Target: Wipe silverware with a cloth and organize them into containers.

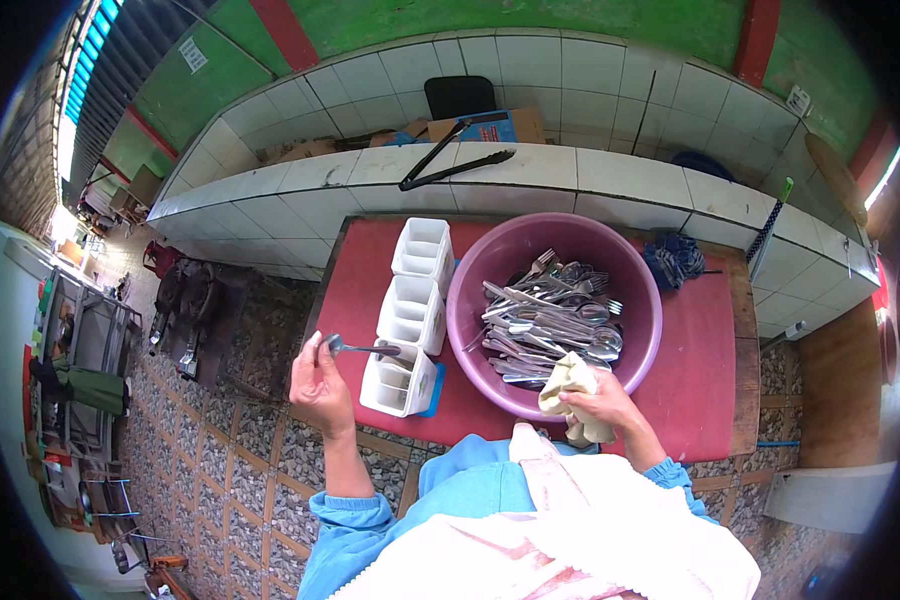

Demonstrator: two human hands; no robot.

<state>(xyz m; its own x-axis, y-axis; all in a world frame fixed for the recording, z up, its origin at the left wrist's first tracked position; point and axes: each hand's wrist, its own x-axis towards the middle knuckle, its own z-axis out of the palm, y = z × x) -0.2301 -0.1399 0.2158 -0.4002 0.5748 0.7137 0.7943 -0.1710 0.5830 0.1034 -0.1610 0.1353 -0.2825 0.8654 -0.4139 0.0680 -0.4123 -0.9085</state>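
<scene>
My left hand (322,394) pinches a metal spoon (364,349) by its bowl end. The spoon's handle points right, over the nearest white plastic cutlery holder (384,397). Two more divided white holders, a middle one (411,309) and a far one (422,251), stand in a row behind it. A pale yellow cloth (570,382) is bunched in my right hand (613,405), at the near rim of a purple plastic basin (651,322). Inside the basin lies a heap of metal forks, spoons and other cutlery (547,319).
The red-topped table (697,390) meets a white-tiled counter (525,165) at the back. Black-handled tongs (450,161) rest on the counter ledge. A dark blue folded umbrella (673,262) lies right of the basin. Gas burners (187,289) stand to the left.
</scene>
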